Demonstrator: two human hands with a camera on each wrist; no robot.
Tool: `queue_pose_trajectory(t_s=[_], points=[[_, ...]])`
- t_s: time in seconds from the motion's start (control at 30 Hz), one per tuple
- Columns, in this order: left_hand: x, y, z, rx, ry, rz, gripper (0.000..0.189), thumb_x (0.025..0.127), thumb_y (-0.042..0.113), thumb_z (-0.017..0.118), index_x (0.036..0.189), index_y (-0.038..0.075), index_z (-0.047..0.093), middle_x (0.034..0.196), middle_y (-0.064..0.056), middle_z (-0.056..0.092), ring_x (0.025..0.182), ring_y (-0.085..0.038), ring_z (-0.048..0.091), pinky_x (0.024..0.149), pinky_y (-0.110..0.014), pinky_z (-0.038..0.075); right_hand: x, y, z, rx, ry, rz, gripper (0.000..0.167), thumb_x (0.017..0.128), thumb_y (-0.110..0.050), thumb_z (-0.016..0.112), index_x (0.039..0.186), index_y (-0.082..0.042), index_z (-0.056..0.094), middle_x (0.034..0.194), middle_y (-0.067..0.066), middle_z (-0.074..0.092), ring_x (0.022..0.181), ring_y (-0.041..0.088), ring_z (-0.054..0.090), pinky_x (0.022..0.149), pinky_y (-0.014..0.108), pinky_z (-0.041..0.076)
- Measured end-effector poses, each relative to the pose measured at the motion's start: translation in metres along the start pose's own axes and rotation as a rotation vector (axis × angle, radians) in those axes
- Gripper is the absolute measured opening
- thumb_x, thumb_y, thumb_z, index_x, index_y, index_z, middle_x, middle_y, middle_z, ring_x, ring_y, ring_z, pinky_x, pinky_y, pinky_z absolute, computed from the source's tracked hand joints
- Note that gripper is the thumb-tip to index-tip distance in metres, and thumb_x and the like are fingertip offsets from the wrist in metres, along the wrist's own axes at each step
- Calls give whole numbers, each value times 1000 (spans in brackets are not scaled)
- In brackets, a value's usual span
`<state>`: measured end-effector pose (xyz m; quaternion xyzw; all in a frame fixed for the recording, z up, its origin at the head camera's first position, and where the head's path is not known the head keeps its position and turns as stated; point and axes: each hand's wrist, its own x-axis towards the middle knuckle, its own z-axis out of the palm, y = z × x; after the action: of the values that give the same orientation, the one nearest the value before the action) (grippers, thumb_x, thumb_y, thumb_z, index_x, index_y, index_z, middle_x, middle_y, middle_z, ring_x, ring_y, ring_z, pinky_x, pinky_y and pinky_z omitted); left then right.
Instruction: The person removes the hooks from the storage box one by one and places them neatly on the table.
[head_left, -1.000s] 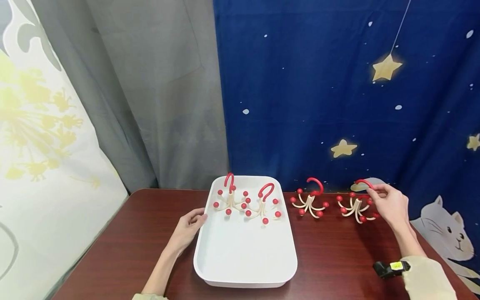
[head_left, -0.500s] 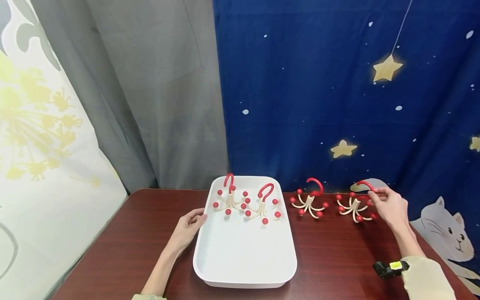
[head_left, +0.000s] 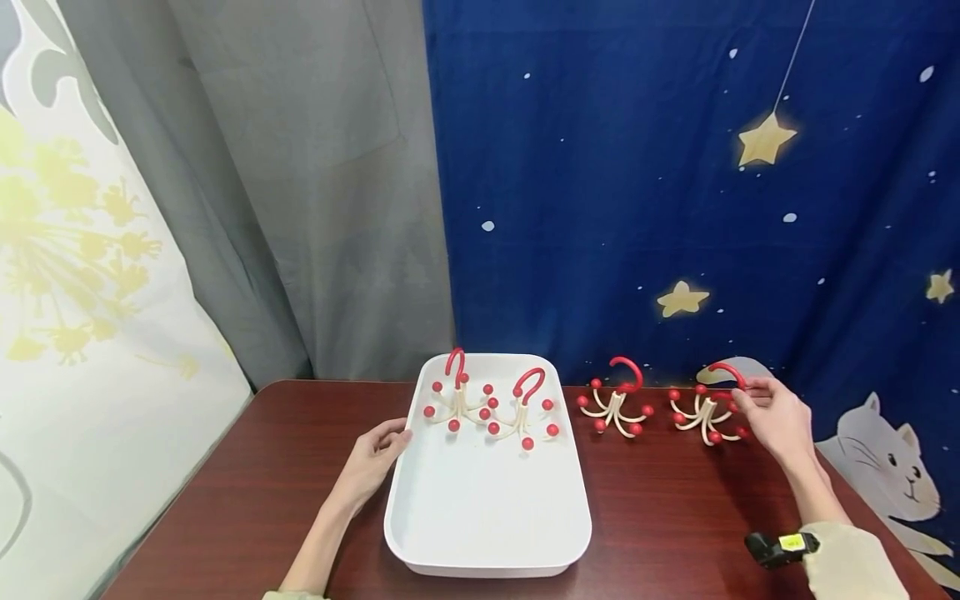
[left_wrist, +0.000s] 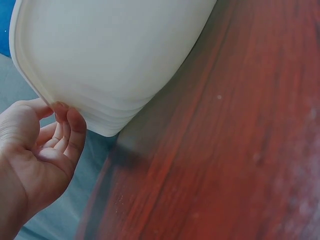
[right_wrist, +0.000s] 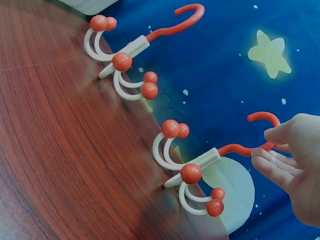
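My left hand (head_left: pixel 370 464) pinches the left rim of a white plastic tray (head_left: pixel 487 508); in the left wrist view the thumb and fingertips meet at the tray's edge. At the right, my right hand (head_left: pixel 776 417) holds a multi-arm hanger (head_left: pixel 706 412) by its red hook. That hanger has a cream stem and curved cream arms tipped with red balls. The right wrist view shows thumb and fingers around the hook (right_wrist: pixel 264 116), with the arms low at the tabletop. A matching hanger (head_left: pixel 616 406) stands between it and the tray.
Two more such hangers, one at the back left (head_left: pixel 459 402) and one beside it (head_left: pixel 522 412), stand inside the tray. The dark red wooden table (head_left: pixel 660 508) ends at a blue starry curtain (head_left: pixel 585 208) and a grey curtain (head_left: pixel 337 208).
The hanger in my right hand has turned and shifted slightly left, with my fingers now lower on its hook. My left hand stays on the tray's rim. The head view has shifted a little.
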<state>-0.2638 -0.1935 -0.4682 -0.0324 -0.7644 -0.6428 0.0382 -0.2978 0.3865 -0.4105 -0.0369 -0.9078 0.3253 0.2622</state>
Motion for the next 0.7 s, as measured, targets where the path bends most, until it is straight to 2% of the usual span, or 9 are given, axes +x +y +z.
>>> queue_pose_trajectory(t_s=[0.13,0.33,0.53,0.7], points=[[0,1,0,0,3,-5,39,101,18,65,133,-4,59,99,-22,67,90,-26,68,78,-25,53,-2,-1,-1,24,20,1,33,98,-19,63,118,8,61,104,30,69,70,-27,41,65,10,38],[0,1,1,7,3,-6,39,101,18,64,133,-4,59,100,-21,68,91,-26,67,79,-25,53,-4,-6,-3,24,53,-11,32,99,-18,62,120,6,63,104,28,70,69,-28,41,64,11,38],[-1,1,1,8,0,-6,40,101,19,64,134,-4,59,100,-20,68,91,-25,67,79,-24,53,-8,-19,-2,55,53,-73,30,97,-17,64,117,6,65,100,26,71,70,-26,45,62,8,39],[-1,1,1,9,0,-6,41,101,21,64,134,-4,58,102,-20,69,93,-26,67,80,-24,53,-11,-29,3,68,45,-134,28,95,-17,66,114,4,66,94,20,70,70,-18,48,62,10,39]])
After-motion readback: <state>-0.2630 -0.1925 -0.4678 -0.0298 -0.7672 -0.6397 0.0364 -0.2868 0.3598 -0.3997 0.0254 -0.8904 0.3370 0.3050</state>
